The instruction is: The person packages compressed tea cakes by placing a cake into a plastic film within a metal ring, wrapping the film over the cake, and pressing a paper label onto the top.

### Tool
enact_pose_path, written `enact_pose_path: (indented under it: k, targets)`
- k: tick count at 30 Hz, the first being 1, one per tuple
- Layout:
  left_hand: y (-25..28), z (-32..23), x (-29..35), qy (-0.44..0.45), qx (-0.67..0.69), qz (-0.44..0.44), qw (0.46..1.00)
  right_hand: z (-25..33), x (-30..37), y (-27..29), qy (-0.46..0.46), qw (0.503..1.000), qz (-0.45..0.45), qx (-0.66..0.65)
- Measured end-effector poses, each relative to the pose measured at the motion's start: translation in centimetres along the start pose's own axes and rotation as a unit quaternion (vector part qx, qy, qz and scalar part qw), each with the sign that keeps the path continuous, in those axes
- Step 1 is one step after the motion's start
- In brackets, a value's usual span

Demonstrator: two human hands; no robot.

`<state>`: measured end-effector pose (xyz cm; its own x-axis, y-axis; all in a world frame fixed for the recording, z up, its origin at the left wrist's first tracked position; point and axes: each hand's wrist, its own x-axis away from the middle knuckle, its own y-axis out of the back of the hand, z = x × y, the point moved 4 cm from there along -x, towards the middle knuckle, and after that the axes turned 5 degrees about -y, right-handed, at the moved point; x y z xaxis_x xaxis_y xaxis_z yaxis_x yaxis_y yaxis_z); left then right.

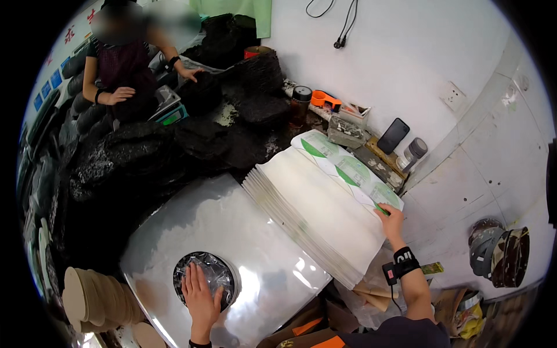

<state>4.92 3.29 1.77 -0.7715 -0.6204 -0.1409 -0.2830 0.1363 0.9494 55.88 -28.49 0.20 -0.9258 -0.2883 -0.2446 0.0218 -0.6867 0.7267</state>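
Note:
My left hand lies flat, fingers stretched out, on a round black disc covered in clear film. The disc rests on a shiny, see-through plastic sheet spread over the work surface. To the right is a fanned stack of white plastic bags with green print along the far edge. My right hand pinches the right edge of the top bag near its printed end. Part of that grip is hidden by the fingers.
Heaps of black, dried, flaky sheets fill the far left. Another person stands behind them beside a scale. Tan round boards are stacked at lower left. A phone, a jar and an orange tape dispenser line the wall.

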Motion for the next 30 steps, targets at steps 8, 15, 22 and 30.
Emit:
enact_pose_path:
  k: [8,15,22,30]
  targets:
    - [0.1,0.2,0.5,0.016,0.000,-0.009,1.000,-0.1,-12.8,6.4,-0.005,0.996,0.063,-0.063]
    - [1.2,-0.1,0.8,0.032,-0.029,-0.026,0.999,12.1,-15.4,5.8,0.053,0.971,0.069,-0.222]
    - [-0.4,1.1,2.3,0.004,0.153,-0.067,0.986,34.1,25.5,-15.9,0.621,0.678,0.383,-0.092]
    - [-0.6,0.7,1.1,0.090,0.382,-0.067,0.917,34.6,25.7,-19.4,0.452,0.678,0.549,-0.185]
